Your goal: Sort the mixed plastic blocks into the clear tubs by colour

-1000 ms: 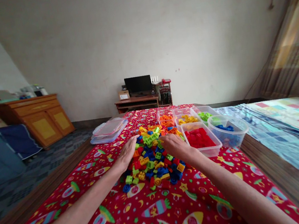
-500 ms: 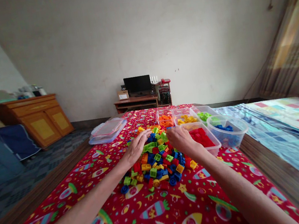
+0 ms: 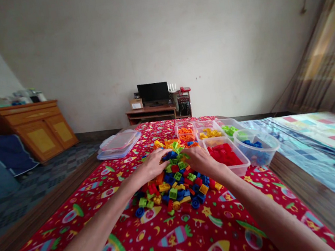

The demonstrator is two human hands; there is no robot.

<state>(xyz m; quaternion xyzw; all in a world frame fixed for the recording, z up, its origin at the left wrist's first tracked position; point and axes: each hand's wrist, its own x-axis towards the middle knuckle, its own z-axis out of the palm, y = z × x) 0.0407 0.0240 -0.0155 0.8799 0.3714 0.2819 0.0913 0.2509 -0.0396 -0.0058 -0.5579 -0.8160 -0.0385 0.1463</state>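
A mixed pile of toy building bricks (image 3: 177,184) in red, blue, green, yellow and orange lies on the red patterned cloth (image 3: 148,240). My left hand (image 3: 154,164) reaches over the pile's far left part, thumb and fingers apart around blue bricks (image 3: 169,156); a firm hold does not show. At the pile's far right, my right hand (image 3: 199,158) is closed, with its curled fingertips down among green bricks. What those fingers hold, if anything, is hidden. Close by the right wrist stands a clear box of red bricks (image 3: 225,155).
Behind the red box are clear boxes with orange bricks (image 3: 185,132), yellow bricks (image 3: 210,133) and green bricks (image 3: 229,131). A round tub (image 3: 264,154) with blue bricks stands at the right. Stacked lids (image 3: 119,144) lie at the left. A desk with a monitor (image 3: 153,92) is beyond.
My left hand has come down onto the bricks, its thumb and fingers spreading around blue ones. My right hand has lowered slightly among the bricks. The view has shifted a little.
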